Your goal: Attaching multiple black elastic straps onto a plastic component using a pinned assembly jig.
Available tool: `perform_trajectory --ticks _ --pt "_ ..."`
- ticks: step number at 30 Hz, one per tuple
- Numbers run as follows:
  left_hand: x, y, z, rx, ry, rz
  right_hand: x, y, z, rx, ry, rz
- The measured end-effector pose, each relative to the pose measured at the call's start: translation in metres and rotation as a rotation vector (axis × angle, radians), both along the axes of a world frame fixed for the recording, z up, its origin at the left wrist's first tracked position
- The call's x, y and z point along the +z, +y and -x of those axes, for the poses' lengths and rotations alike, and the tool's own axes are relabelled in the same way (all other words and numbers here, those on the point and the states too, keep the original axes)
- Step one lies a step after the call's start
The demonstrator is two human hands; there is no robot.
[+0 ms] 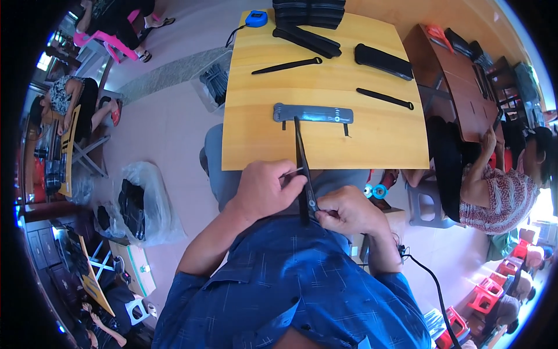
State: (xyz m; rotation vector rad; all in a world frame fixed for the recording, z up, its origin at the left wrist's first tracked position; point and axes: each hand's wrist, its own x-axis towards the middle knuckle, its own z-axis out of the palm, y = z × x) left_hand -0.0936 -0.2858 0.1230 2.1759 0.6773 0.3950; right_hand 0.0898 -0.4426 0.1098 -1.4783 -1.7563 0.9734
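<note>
A long black strap (301, 148) runs from the table's near edge toward my lap. My left hand (270, 187) is closed at the strap's left side, thumb and fingers pinched together, with a thin pale edge showing between them. My right hand (351, 210) grips the strap's near end, where a small round mark shows. The far tip of the strap touches a flat grey-blue packaged strip (314, 114), which lies crosswise on the yellow table (250, 139). Two single black straps with looped ends, one left (288, 66) and one right (385, 99), lie farther back.
Bundled black straps (383, 61) and a larger black stack (308, 13) sit at the table's far side. A blue tape measure (256, 18) is at its far left corner. Left of the table stands a bin of dark pieces (215, 81). A co-worker (500, 192) sits at right.
</note>
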Motion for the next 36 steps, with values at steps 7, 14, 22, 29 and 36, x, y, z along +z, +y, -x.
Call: perform_trajectory --ticks 7,14,22,29,36 --pt "-0.012 0.005 -0.008 -0.045 -0.044 0.314 0.001 -0.008 -0.002 -0.058 0.020 0.025" --pt "-0.050 -0.016 -0.013 -0.088 -0.057 0.448 -0.014 -0.012 0.004 -0.200 -0.079 -0.013" --pt "-0.027 -0.008 -0.023 -0.214 -0.040 0.100 -0.033 -0.020 0.023 -0.431 0.453 0.170" --pt "-0.025 0.121 0.047 -0.383 0.364 -0.643 -0.026 -0.079 -0.054 0.022 0.010 0.141" --pt "0.039 0.189 0.111 -0.276 0.636 -0.610 -0.022 -0.150 -0.080 -0.163 -0.083 0.314"
